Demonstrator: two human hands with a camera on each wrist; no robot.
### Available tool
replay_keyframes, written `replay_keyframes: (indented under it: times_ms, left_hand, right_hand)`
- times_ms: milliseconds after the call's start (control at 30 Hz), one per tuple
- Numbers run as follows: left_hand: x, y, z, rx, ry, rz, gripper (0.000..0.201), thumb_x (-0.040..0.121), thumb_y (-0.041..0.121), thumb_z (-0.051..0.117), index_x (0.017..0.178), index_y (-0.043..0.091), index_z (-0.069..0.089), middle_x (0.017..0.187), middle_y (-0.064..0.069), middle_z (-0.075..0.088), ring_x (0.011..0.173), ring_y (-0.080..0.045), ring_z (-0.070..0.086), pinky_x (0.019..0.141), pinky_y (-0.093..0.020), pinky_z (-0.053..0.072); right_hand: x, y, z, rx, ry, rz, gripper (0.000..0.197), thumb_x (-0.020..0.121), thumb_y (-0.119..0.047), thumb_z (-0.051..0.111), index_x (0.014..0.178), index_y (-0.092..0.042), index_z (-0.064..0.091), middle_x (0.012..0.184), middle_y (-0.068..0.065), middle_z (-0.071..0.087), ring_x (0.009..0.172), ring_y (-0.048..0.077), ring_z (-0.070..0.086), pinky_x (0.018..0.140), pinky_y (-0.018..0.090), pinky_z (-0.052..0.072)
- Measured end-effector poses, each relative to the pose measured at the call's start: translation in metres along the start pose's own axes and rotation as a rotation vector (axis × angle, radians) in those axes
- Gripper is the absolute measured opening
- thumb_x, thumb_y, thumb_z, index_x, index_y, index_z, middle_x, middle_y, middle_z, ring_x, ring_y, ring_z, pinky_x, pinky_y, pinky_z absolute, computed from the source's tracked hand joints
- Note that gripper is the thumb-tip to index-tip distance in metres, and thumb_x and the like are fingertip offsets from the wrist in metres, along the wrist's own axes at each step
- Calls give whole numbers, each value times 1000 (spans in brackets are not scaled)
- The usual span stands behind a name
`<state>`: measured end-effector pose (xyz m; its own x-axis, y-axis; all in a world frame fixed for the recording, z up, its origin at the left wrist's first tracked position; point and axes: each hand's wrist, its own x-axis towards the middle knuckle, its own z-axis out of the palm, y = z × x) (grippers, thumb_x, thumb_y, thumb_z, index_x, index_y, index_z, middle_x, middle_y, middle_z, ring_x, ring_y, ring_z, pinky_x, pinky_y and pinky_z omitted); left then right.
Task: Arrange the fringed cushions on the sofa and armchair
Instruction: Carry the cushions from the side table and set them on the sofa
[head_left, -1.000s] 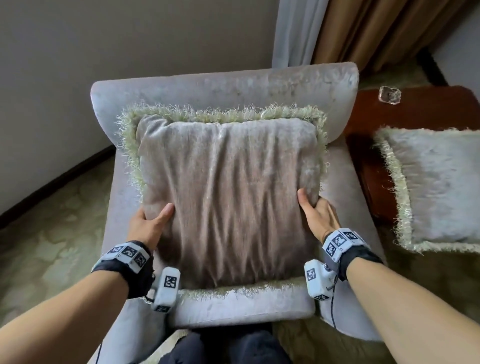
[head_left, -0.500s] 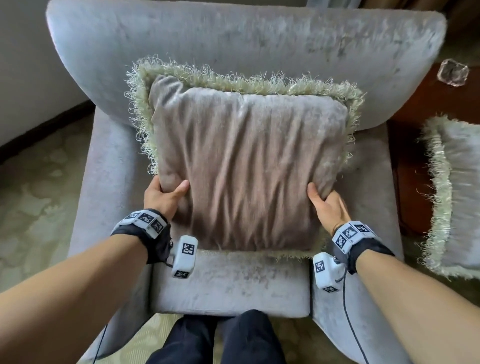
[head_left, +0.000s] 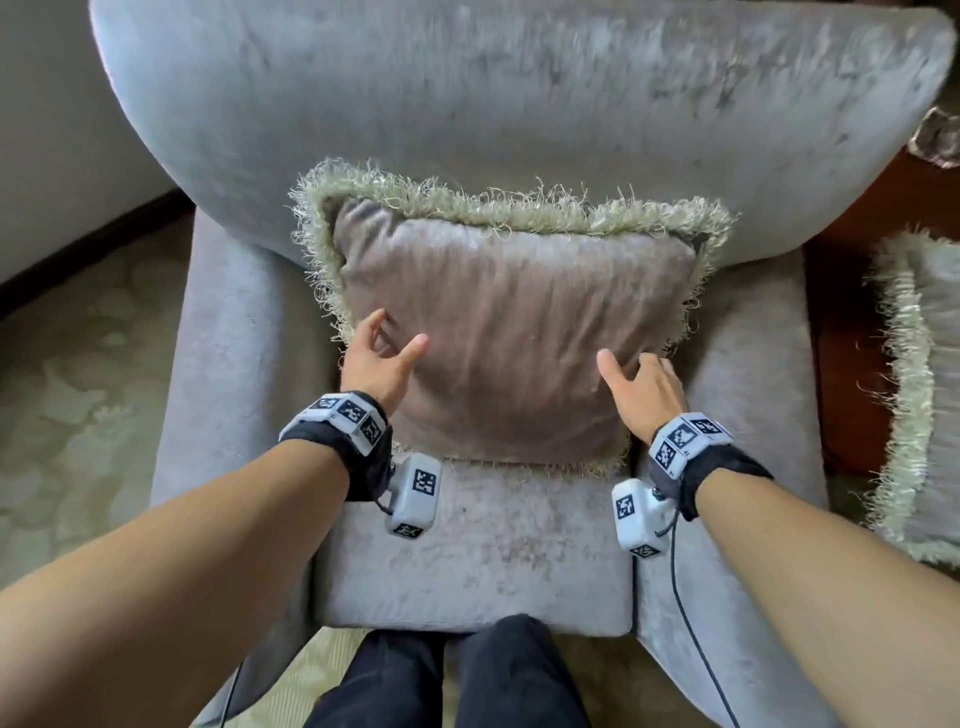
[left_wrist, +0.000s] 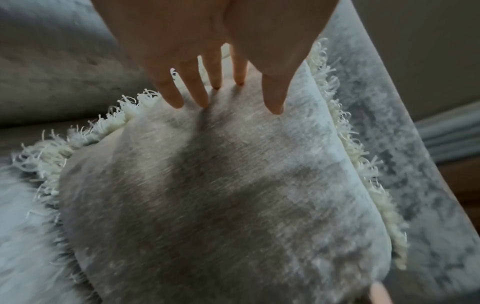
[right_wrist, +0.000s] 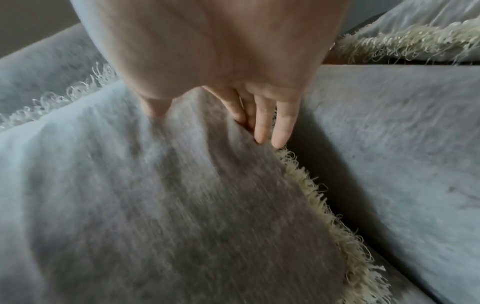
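On the armchair (head_left: 519, 561) seat, the fringed cushion (head_left: 509, 332) leans against the backrest. Your left hand (head_left: 376, 364) and right hand (head_left: 641, 387) touch its lower edges, fingers loose, gripping nothing. Only your head view shows a second cushion (head_left: 924, 395) off right; wrist views show straight fingers (left_wrist: 197, 88) on fabric.

Grey armchair (head_left: 519, 561) carries one cushion (head_left: 519, 332): stands on the seat at its back edge, leaning on the backrest, fringe along the top. Front of the seat bare. Second cushion (head_left: 930, 395) lies off the chair's right side, support unclear.
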<state>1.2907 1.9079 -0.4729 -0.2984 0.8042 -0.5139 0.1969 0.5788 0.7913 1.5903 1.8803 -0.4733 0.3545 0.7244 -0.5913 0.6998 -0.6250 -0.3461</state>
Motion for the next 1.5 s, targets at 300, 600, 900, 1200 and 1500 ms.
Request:
replay_keyframes:
  times_ms: [300,600,900,1200,1500]
  left_hand:
    - [-27,8,-32,402,-128,74,52,84,40,75,130,22,59,128,-4,65,118,-20,62,102,-43,49]
    - [-94,72,13,620,-421,346,37,89,36,71,119,16,66,118,-1,71,107,-19,68,99,-36,50]
    - [-214,149,119,746,-690,658,32,89,38,68,118,23,67,114,1,72,105,-21,67,99,-36,51]
    - [-338,177,215,857,-719,861,29,89,41,66,111,23,69,107,1,72,104,-24,66,91,-32,49]
    - [-488,153,341,902,-774,896,43,89,60,58,114,26,65,109,5,69,103,-19,64,84,-31,49]
  right_hand:
    - [-48,-10,-39,12,61,-58,66,96,-56,49,142,-9,47,145,13,47,132,31,47,108,40,36]
    - [-153,30,-103,44,185,15,57,95,-53,53,128,-6,57,129,11,61,122,31,54,98,34,39]
    - [-249,124,-198,150,363,139,52,94,-56,55,121,-12,63,119,6,68,113,28,60,97,37,47]
    - [-312,267,-259,178,447,144,51,92,-61,53,105,-14,67,102,4,73,97,23,66,88,38,53]
    - [-349,448,-329,228,478,147,58,90,-68,48,112,-18,66,110,2,71,101,23,63,90,36,50]
